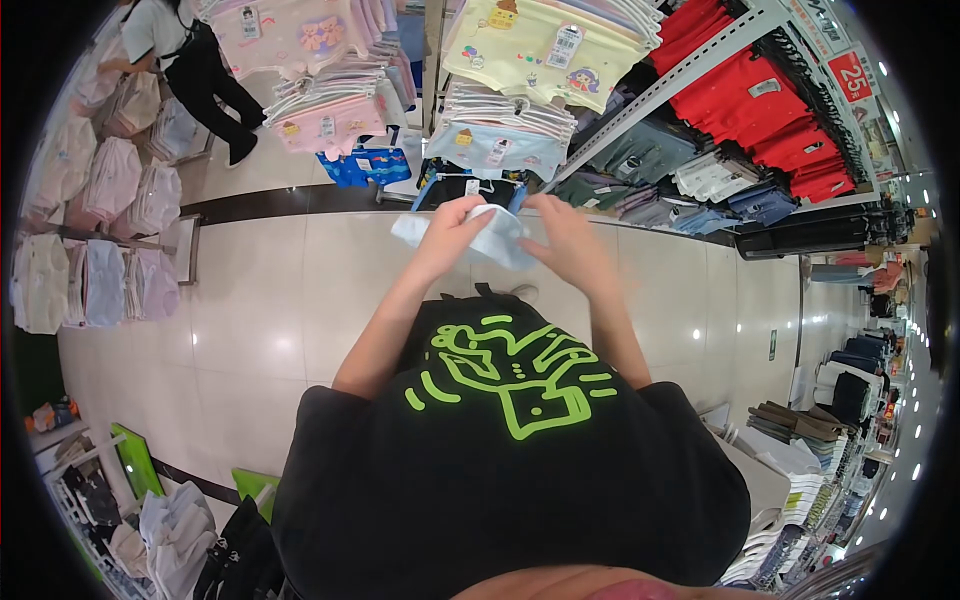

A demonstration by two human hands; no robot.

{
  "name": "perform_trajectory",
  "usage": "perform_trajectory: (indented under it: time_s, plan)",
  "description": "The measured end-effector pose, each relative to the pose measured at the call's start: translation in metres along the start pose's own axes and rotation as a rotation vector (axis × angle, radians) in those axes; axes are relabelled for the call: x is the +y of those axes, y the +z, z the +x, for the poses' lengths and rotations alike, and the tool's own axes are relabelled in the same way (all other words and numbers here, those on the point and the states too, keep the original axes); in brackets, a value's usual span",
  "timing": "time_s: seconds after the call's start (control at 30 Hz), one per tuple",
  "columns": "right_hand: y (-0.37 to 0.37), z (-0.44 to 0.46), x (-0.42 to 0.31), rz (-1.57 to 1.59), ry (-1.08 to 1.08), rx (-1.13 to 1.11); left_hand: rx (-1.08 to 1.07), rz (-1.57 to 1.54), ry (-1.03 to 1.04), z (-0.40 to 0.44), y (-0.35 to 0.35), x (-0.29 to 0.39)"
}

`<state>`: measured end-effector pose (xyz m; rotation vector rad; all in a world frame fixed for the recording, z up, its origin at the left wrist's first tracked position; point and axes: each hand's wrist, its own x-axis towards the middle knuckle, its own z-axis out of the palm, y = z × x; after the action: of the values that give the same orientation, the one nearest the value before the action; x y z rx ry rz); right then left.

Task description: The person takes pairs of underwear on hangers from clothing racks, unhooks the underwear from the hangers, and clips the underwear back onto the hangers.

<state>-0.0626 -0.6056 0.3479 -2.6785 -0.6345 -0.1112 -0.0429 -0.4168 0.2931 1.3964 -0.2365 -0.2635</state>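
A light blue cloth garment (497, 240) hangs bunched in front of my chest. My left hand (452, 232) is closed on its upper part, beside what looks like a white hanger top. At the garment's right edge is my right hand (563, 238), slightly blurred, with its fingers apart and the thumb near the cloth; whether it touches the cloth is unclear. Just beyond my hands, a rack holds light blue shorts (500, 148) on white hangers, with yellow shorts (540, 55) above them.
Pink shorts (330, 122) and a blue patterned garment (365, 165) hang ahead on the left. Red clothes (745, 90) fill a rack at the right. A person in black trousers (205, 80) stands at the upper left. Further racks line both sides of the tiled floor (250, 300).
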Motion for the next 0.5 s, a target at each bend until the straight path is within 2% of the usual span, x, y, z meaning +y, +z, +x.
perform_trajectory:
  time_s: [0.07,0.1,0.17,0.2,0.27,0.3,0.33,0.4,0.43,0.47,0.5]
  plan:
    - [0.012,0.015,-0.017,0.439,-0.212,0.256,-0.081,0.102,0.015,0.002,0.001,0.004]
    - [0.015,0.015,-0.017,0.441,-0.212,0.257,-0.072,0.184,0.049,0.002,0.001,0.012]
    - [0.023,0.014,-0.016,0.575,0.051,0.041,0.014,0.248,0.068,0.001,0.002,0.022]
    - [0.022,0.015,-0.02,0.577,0.052,0.044,0.012,0.25,0.068,0.002,0.003,0.025]
    - [0.017,0.016,-0.028,0.642,0.157,0.155,0.406,0.503,0.389,0.005,0.005,0.028]
    - [0.021,0.016,-0.027,0.644,0.16,0.156,0.531,0.603,0.467,0.006,0.005,0.027]
    - [0.027,0.016,-0.023,0.72,0.22,0.185,0.529,0.605,0.467,0.006,0.004,0.024]
    - [0.036,0.017,-0.017,0.796,0.28,0.217,0.551,0.553,0.284,0.005,0.001,0.009]
    - [0.039,0.017,-0.014,0.842,0.278,0.215,0.403,0.383,0.147,0.007,-0.001,-0.002]
    - [0.042,0.018,-0.011,0.888,0.277,0.211,0.403,0.384,0.147,0.007,0.001,-0.012]
    - [0.045,0.018,-0.008,0.889,0.276,0.21,0.303,0.051,0.073,0.008,0.005,-0.018]
